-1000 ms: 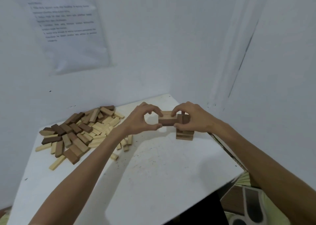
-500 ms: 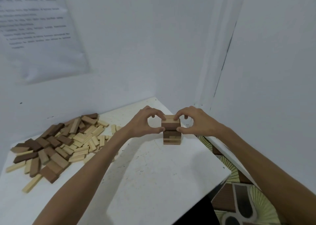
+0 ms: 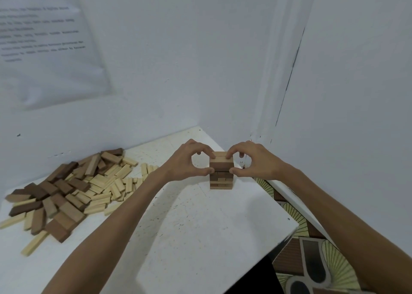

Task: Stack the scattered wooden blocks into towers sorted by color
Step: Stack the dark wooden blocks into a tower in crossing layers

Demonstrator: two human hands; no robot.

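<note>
Wooden blocks (image 3: 66, 188), pale and dark brown, lie heaped at the left of the white surface (image 3: 200, 238). Above them on the wall hangs a white printed sheet (image 3: 44, 48), its lines too blurred to read. Near the far right corner stands a short mixed-colour block tower (image 3: 221, 180). The left hand (image 3: 187, 159) and right hand (image 3: 254, 159) pinch its top layers from either side.

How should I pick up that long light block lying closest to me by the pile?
Come from above and pinch its long sides near the middle. The light block lies flat on the table, so only its sides offer a hold; its far end meets a dark block, the near end is free.
</note>
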